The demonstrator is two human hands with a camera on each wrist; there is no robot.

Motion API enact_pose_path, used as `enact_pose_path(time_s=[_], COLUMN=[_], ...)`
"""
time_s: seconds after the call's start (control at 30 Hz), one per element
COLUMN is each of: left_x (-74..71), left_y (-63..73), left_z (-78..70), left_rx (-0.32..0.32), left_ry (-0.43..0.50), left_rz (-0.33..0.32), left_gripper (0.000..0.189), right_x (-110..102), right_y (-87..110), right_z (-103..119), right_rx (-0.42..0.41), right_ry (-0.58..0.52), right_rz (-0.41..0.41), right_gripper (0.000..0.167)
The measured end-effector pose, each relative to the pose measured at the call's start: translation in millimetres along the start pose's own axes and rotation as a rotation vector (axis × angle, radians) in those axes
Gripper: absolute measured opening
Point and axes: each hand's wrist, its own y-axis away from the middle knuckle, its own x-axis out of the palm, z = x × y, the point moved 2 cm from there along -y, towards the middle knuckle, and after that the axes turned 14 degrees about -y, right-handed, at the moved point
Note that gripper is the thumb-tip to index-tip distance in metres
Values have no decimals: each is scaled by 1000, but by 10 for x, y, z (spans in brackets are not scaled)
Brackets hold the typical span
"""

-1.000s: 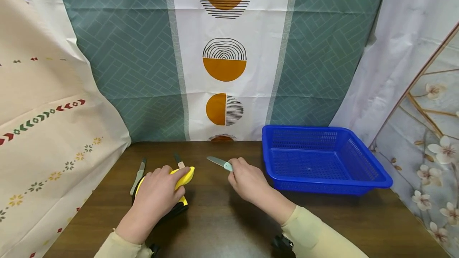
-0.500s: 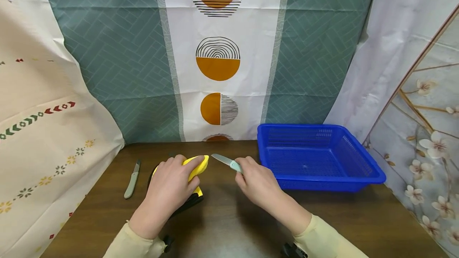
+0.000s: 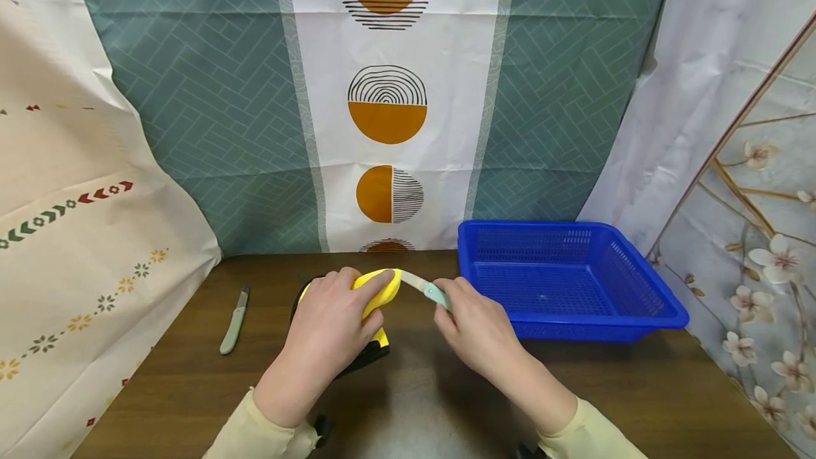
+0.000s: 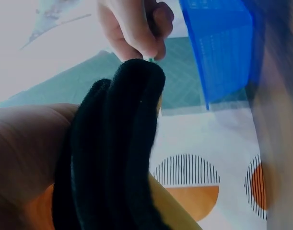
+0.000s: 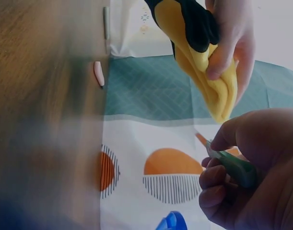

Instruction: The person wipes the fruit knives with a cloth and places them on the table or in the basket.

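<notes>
My left hand (image 3: 334, 324) grips a bunched yellow-and-black cloth (image 3: 382, 295), thumb lying along its yellow end. In the left wrist view the cloth's black side (image 4: 132, 129) hangs in thick folds and hides most of that hand. My right hand (image 3: 478, 324) pinches the pale green handle of a small knife (image 3: 437, 296) between thumb and fingers. Its blade points left, and the tip meets the cloth's yellow end in the head view. The right wrist view has the knife handle (image 5: 240, 168) just below the cloth (image 5: 220, 96). Both hands are raised over the table.
Another knife with a pale green handle (image 3: 234, 328) lies at the table's left. A pink-handled knife (image 5: 99, 73) rests on the table, its handle hidden behind the left hand in the head view. A blue plastic basket (image 3: 574, 328) stands at the right, near the patterned backdrop.
The left hand has carried the cloth up and right, toward the knife. The right hand has shifted slightly right with the knife, and the cloth now reaches the blade tip.
</notes>
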Motion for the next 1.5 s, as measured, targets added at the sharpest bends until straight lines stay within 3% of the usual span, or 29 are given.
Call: enact_pose_path(time_s=[0.37, 0.63, 0.97, 1.5], left_x=[36, 48, 10, 6], left_y=[-92, -84, -93, -108], left_z=[-218, -284, -306, -226], left_rx=[87, 115, 104, 87], left_ry=[6, -39, -55, -77], left_rz=[-136, -129, -124, -144], left_gripper=[55, 54, 54, 52], right_x=[-46, -72, -124, -211], right_y=[27, 50, 48, 18], right_z=[8, 34, 56, 24], right_rx=[-6, -9, -19, 3], right_ry=[7, 2, -29, -81], right_rz=[-17, -5, -5, 9], right_gripper=[27, 28, 29, 29])
